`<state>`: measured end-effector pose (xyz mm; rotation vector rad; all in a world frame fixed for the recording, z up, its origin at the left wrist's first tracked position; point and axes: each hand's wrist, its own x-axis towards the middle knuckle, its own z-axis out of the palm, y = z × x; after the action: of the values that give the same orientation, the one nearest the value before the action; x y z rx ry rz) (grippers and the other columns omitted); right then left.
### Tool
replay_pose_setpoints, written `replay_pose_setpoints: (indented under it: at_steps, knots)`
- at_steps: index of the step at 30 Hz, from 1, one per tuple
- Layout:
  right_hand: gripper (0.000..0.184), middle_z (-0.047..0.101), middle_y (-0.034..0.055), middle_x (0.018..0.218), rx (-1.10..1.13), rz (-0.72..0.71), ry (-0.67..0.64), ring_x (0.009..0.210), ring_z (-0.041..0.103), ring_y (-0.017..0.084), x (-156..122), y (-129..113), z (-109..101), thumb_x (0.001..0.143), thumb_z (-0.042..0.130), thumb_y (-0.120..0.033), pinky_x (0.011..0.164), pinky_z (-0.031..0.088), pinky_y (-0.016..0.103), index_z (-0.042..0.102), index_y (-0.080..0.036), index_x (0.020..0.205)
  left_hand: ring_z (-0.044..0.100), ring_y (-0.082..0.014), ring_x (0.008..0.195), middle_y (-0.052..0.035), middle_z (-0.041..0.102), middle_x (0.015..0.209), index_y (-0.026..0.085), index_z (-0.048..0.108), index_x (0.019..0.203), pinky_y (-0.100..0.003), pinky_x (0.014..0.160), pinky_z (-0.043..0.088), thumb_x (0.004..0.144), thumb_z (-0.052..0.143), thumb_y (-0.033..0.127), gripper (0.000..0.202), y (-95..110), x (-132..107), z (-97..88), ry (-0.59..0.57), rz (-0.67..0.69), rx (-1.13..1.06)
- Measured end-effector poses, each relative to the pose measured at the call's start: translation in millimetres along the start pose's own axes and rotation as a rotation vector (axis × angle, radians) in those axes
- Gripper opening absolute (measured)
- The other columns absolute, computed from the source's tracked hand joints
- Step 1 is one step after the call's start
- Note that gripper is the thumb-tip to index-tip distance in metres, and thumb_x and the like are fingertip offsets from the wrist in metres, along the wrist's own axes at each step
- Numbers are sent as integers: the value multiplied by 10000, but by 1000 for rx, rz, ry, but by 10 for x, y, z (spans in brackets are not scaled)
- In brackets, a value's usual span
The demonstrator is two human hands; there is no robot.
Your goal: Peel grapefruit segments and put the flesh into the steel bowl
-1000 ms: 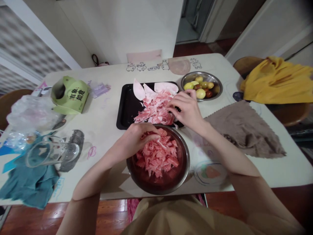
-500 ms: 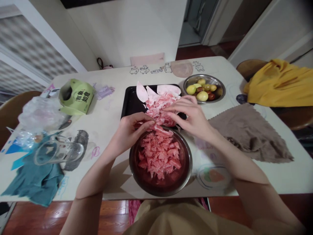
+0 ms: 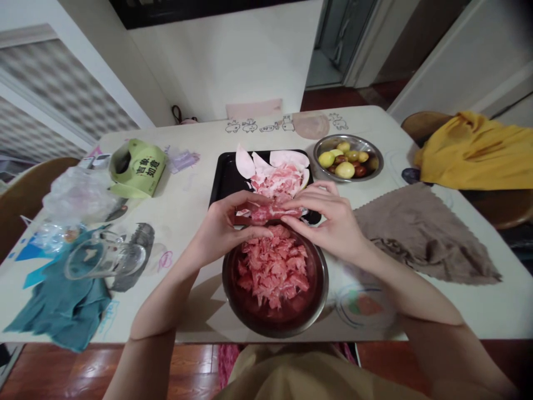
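As only the head view is given, everything is read from it. A strip of raw meat (image 3: 268,211) is pinched at both ends: its left end is gripped by the fingers of the left hand (image 3: 222,230), its right end by the fingertips of the right hand (image 3: 333,219). Both hands are closed on it. The strip's long axis runs left to right, roughly level, and neither hand is nearer than the other. The strip is held above the far rim of the steel bowl (image 3: 322,289), just before the near edge of the black tray (image 3: 227,180). Torn meat pieces (image 3: 272,269) are seen in the bowl, and a meat pile (image 3: 277,178) on the tray. A fruit bowl (image 3: 372,161), brown cloth (image 3: 416,233), glass mug (image 3: 104,258) and green box (image 3: 139,166) are noted on the table (image 3: 195,194).
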<state>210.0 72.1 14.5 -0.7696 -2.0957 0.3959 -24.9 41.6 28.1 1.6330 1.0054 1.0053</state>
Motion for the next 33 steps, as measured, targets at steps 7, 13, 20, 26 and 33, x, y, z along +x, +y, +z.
replay_pose_setpoints:
  at_steps: [7,13,20,26,33]
  knots:
    - [155,799,-16,952,-20,-25,76,874,719,168,-11,-57,-12,877,767,-279,957,442,405,735,-261,1027,717,-201,1036,-108,750,1136,169,727,1139,-268,836,640,832,814,280,337,69,-55,35,110,39,86]
    - [137,789,4,963,-115,-102,211,932,723,192,-5,-238,-53,886,744,-206,956,470,432,739,-258,1013,713,-171,984,-100,753,1132,185,749,1171,-239,804,628,852,796,273,334,134,-93,94,152,81,124]
    - [111,795,21,967,-313,-334,311,975,701,222,20,-395,-26,865,755,-153,905,499,430,718,-212,951,684,-133,966,-66,683,1066,233,743,1230,-220,844,618,896,746,227,334,160,-160,173,142,170,23]
    - [133,800,11,1004,-470,-512,375,1017,685,200,-14,-336,24,875,753,-184,906,511,398,730,-238,995,643,-153,1043,-75,645,1119,270,692,1312,-249,861,613,934,699,240,379,179,-198,178,124,244,101]
    - [181,796,-14,1049,-504,-551,352,1061,676,184,-59,-293,27,859,775,-190,931,485,386,746,-281,1013,717,-214,1116,-112,737,1260,253,666,1347,-365,1004,596,911,735,279,442,146,-218,164,149,248,237]
